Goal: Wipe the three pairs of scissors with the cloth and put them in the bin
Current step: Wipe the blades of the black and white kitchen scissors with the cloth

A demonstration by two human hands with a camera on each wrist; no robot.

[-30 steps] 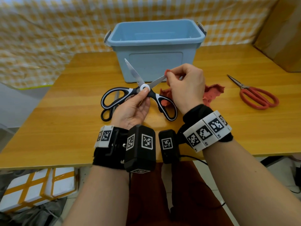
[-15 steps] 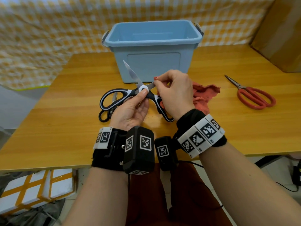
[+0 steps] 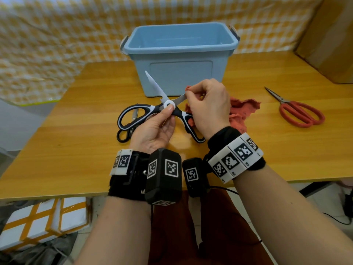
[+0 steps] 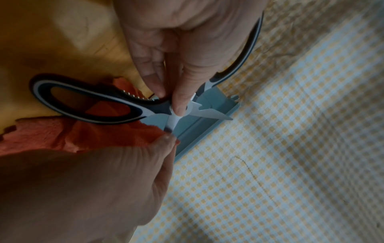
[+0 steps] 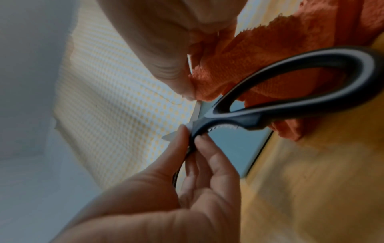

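Observation:
Black-and-white scissors (image 3: 152, 109) are held spread open above the wooden table (image 3: 76, 150). My left hand (image 3: 168, 115) pinches them at the pivot, thumb on top. My right hand (image 3: 190, 93) pinches the red cloth (image 3: 242, 109) around the right blade close to the pivot; that blade's tip is hidden. The left wrist view shows the thumb on the pivot (image 4: 178, 108) and the cloth (image 4: 104, 136) wrapped on the blade. The light blue bin (image 3: 181, 48) stands just behind. Red-handled scissors (image 3: 298, 113) lie at the right. Small black scissors (image 3: 124, 134) lie under the held pair.
A cardboard box (image 3: 328, 35) stands at the table's back right corner. A yellow checked sheet (image 3: 57, 44) hangs behind and to the left. The rest of the cloth trails on the table right of my hands. White boxes (image 3: 42, 222) sit on the floor.
My right hand has slid the cloth along the right blade from near its tip in toward the pivot. The left hand keeps its hold on the scissors.

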